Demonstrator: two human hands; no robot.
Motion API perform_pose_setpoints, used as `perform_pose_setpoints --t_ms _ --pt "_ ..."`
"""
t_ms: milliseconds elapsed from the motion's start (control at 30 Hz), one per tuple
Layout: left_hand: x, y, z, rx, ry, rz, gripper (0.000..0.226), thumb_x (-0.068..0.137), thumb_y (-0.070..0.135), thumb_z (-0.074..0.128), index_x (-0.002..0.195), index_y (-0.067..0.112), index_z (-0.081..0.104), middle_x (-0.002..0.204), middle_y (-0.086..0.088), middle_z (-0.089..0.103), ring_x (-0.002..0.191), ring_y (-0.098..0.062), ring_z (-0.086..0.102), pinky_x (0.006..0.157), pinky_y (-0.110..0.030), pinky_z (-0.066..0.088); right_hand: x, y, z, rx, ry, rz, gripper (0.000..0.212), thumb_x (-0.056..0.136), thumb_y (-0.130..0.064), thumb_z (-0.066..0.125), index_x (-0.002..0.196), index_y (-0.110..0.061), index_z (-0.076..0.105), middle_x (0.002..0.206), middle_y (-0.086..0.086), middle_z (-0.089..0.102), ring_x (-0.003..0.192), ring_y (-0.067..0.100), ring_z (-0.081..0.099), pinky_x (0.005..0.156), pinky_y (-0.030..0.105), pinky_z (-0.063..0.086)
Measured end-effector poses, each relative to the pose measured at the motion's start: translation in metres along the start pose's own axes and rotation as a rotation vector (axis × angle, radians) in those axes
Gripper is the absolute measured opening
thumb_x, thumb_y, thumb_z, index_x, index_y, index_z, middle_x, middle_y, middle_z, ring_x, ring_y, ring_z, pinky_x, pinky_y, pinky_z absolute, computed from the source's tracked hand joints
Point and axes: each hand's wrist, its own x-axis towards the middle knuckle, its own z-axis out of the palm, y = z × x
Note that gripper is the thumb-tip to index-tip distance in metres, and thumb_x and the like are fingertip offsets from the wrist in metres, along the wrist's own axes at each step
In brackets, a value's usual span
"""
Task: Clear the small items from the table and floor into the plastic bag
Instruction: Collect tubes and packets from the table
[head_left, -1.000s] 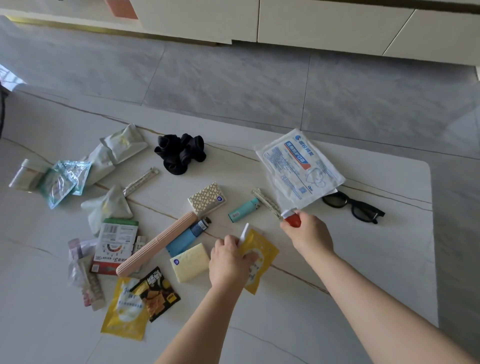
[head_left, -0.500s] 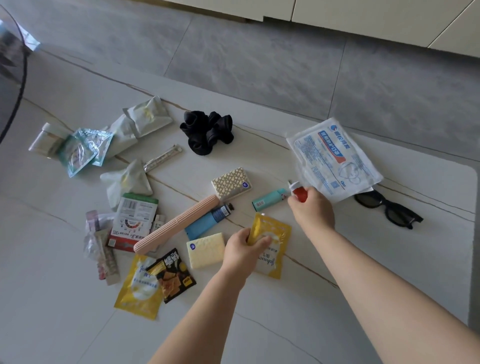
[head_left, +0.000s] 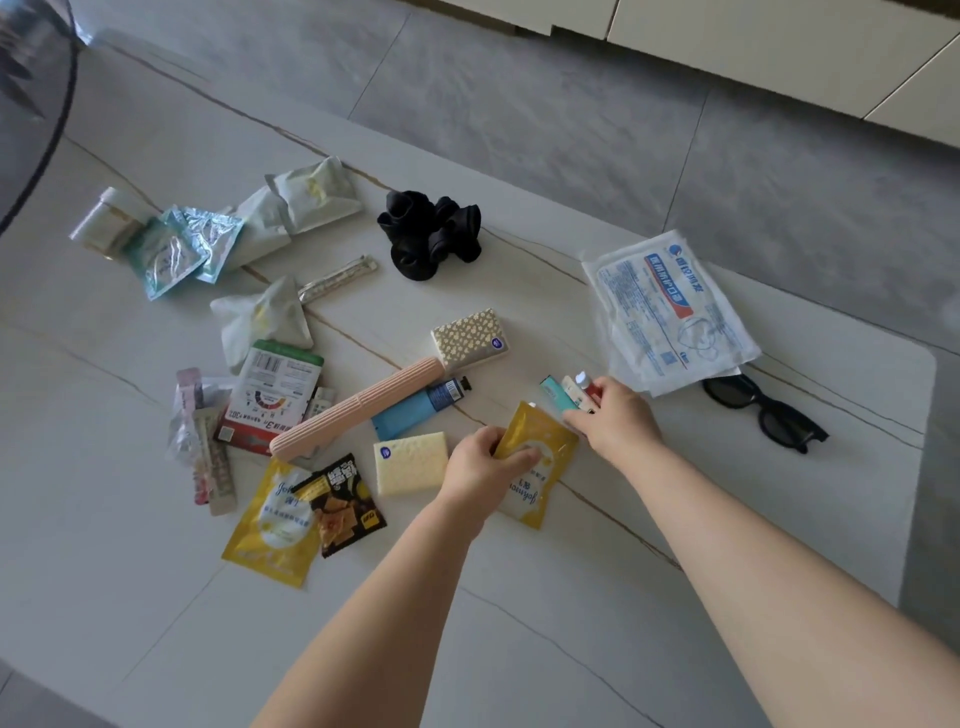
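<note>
Now my left hand (head_left: 485, 460) pinches the yellow sachet (head_left: 535, 462) on the table (head_left: 519, 649). My right hand (head_left: 615, 421) grips a red tube (head_left: 584, 387) and touches the teal lighter (head_left: 555, 392), just beside the mask pack (head_left: 670, 312). Sunglasses (head_left: 763, 410) lie further right.

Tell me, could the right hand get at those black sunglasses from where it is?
Probably yes. The sunglasses lie bare on the table just beyond the right hand, with nothing between them. But its fingers already hold small items, so gripping more might be awkward.
</note>
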Motion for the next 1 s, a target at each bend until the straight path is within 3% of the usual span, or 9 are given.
perform_pose_setpoints --t_ms 100,167,233,333,400,533,800,900,1000 --pt "-0.015 -0.001 0.001 -0.063 0.016 -0.05 0.014 0.083 0.023 0.071 0.09 0.02 0.058 0.09 -0.003 0.065 0.079 -0.015 0.063 0.071 -0.031 0.054 -0.024 0.009 -0.012 0.186 -0.066 0.122 0.029 0.084 -0.018 0.065 0.11 -0.005 0.061 0.098 0.011 0.063 0.08 0.023 0.057 0.068 0.028 0.043" --pt "-0.036 0.0 0.002 -0.153 0.015 -0.109 0.015 0.084 0.021 0.07 0.092 0.018 0.059 0.088 -0.003 0.065 0.076 -0.016 0.063 0.067 -0.03 0.054 -0.045 0.012 -0.023 0.397 -0.096 0.207 0.025 0.085 -0.014 0.059 0.108 -0.004 0.061 0.087 0.009 0.058 0.068 0.018 0.05 0.057 0.026 0.041" --pt "-0.065 0.001 0.002 -0.245 0.015 -0.147 0.02 0.085 0.022 0.07 0.1 0.014 0.059 0.088 -0.004 0.066 0.074 -0.015 0.064 0.062 -0.028 0.055 -0.07 0.012 -0.035 0.615 -0.17 0.285 0.021 0.087 -0.011 0.057 0.108 -0.006 0.059 0.085 0.007 0.055 0.068 0.018 0.053 0.052 0.024 0.049" --pt "-0.117 0.001 -0.001 -0.367 0.047 -0.191 0.028 0.085 0.024 0.07 0.108 0.012 0.059 0.096 -0.009 0.068 0.083 -0.023 0.066 0.079 -0.041 0.057 -0.117 0.011 -0.052 0.762 -0.271 0.318 0.015 0.088 -0.003 0.053 0.102 -0.003 0.058 0.086 0.013 0.059 0.071 0.019 0.061 0.05 0.024 0.056" --pt "-0.156 0.004 -0.006 -0.416 0.071 -0.223 0.027 0.085 0.026 0.069 0.107 0.014 0.059 0.098 -0.01 0.069 0.088 -0.027 0.067 0.082 -0.045 0.056 -0.155 0.01 -0.063 0.777 -0.343 0.31 0.013 0.087 0.0 0.054 0.098 0.002 0.06 0.082 0.015 0.063 0.073 0.018 0.064 0.053 0.027 0.057" --pt "-0.233 0.013 -0.019 -0.486 0.135 -0.232 0.022 0.086 0.025 0.069 0.101 0.013 0.059 0.094 -0.011 0.067 0.083 -0.026 0.066 0.074 -0.041 0.057 -0.237 0.0 -0.082 0.757 -0.467 0.234 0.007 0.087 -0.001 0.061 0.093 -0.002 0.06 0.077 0.013 0.064 0.068 0.018 0.064 0.056 0.03 0.057" --pt "-0.396 0.008 -0.054 -0.669 0.27 -0.199 0.018 0.084 0.017 0.07 0.097 0.008 0.063 0.093 -0.013 0.068 0.082 -0.028 0.065 0.087 -0.044 0.052 -0.376 -0.052 -0.103 0.737 -0.53 0.087 0.017 0.085 -0.003 0.065 0.098 -0.008 0.054 0.088 0.016 0.064 0.073 0.019 0.067 0.057 0.03 0.058" --pt "-0.449 -0.004 -0.076 -0.751 0.354 -0.169 0.014 0.084 0.014 0.069 0.095 0.007 0.062 0.092 -0.014 0.067 0.078 -0.028 0.065 0.078 -0.041 0.054 -0.422 -0.083 -0.099 0.662 -0.59 0.022 0.016 0.088 -0.002 0.058 0.1 -0.008 0.051 0.095 0.018 0.062 0.075 0.019 0.065 0.055 0.028 0.057" --pt "-0.499 -0.023 -0.103 -0.834 0.453 -0.128 0.006 0.085 0.01 0.067 0.087 0.007 0.061 0.082 -0.012 0.066 0.065 -0.023 0.066 0.059 -0.032 0.054 -0.465 -0.118 -0.087 0.595 -0.673 -0.059 0.022 0.089 0.002 0.057 0.107 -0.005 0.047 0.094 0.017 0.06 0.073 0.02 0.065 0.052 0.028 0.057"
